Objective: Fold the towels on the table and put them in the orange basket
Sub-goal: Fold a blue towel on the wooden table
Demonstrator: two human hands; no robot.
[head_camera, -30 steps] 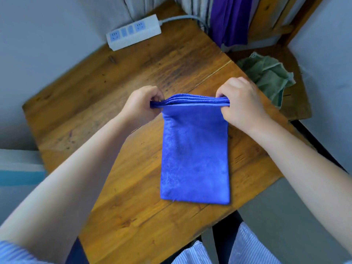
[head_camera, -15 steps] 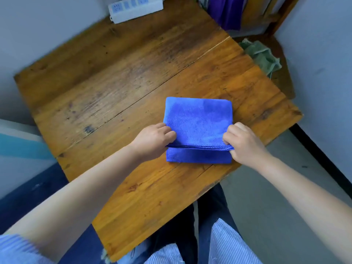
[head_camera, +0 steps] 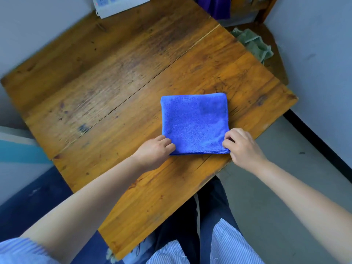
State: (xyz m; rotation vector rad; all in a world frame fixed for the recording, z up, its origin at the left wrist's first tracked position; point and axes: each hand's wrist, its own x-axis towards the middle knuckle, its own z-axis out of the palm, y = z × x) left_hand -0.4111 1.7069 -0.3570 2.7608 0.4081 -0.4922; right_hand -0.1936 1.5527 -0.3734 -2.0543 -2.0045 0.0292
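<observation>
A blue towel (head_camera: pixel 194 122) lies folded into a flat square on the wooden table (head_camera: pixel 118 77), near its front right edge. My left hand (head_camera: pixel 154 151) pinches the towel's near left corner. My right hand (head_camera: pixel 241 145) pinches its near right corner, where the stacked hems meet. A crumpled green towel (head_camera: pixel 253 44) lies on a lower wooden surface beyond the table's right side. No orange basket is in view.
A white power strip (head_camera: pixel 120 5) sits at the table's far edge by the wall. Purple cloth (head_camera: pixel 219 6) hangs behind the table. Grey floor and a wall with black skirting lie to the right. My legs are below the table's near edge.
The long blue towel was folded in half toward me. Both hands brought its far edge down onto the near edge, and it now lies square and flat.
</observation>
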